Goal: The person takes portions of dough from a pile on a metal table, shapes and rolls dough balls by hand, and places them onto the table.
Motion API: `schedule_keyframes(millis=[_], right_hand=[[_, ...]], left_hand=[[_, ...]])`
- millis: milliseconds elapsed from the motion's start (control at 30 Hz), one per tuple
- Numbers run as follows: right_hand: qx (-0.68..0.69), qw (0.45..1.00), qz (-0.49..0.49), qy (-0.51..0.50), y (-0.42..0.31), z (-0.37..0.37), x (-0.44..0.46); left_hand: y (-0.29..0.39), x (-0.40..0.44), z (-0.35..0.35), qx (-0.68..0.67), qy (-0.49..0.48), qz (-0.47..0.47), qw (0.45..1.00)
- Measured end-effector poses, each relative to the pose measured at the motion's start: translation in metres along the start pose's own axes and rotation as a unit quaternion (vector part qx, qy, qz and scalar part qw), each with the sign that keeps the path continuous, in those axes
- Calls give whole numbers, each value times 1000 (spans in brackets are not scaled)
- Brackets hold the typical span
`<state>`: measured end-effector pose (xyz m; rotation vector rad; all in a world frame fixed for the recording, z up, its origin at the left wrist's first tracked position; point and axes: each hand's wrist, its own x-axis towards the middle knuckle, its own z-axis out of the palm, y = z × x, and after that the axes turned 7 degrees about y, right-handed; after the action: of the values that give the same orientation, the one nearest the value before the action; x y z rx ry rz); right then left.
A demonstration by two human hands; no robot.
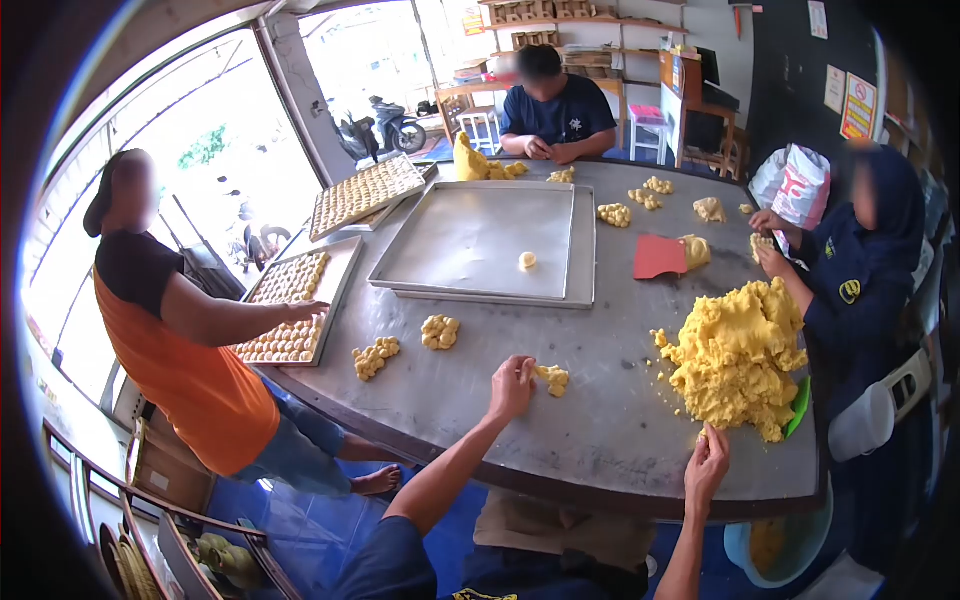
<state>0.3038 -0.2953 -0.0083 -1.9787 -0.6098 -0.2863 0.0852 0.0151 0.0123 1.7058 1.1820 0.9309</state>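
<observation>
While right fingers pinch dough, can't tell if left fingers grip.
Sign, sack illegible; green tray mostly hidden.

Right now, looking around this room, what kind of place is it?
Probably a small bakery or snack workshop: there's a big yellow dough-like mound on the worktable, and a tray holding rows of small round pieces.

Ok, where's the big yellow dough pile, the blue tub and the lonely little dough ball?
Big yellow dough pile (735, 350): head view, lumpy middle.
Blue tub (740, 546): head view, left wall.
Little dough ball (527, 260): head view, its middle.
</observation>
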Motion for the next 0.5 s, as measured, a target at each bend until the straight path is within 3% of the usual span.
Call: schedule_keyframes(millis=[33, 133, 167, 267, 400, 500], right_hand=[[-51, 998, -16, -24, -2, 1, 1], [-131, 986, -35, -96, -19, -3, 4], [-145, 982, -36, -120, -24, -3, 5], [-194, 975, -96, -50, -9, 3, 13], [-219, 965, -127, -62, 3, 6, 15], [-228, 962, -120, -84, 2, 4, 19]], left_hand=[[0, 6, 2, -24, -11, -48, 999], [-6, 20, 10, -10, 10, -8, 1000], [-21, 28, 19, 13, 21, 47, 999], [-22, 17, 30, 86, 6, 172, 981], [-19, 11, 21, 143, -100, 205, 963], [-25, 2, 14, 172, -127, 290, 933]])
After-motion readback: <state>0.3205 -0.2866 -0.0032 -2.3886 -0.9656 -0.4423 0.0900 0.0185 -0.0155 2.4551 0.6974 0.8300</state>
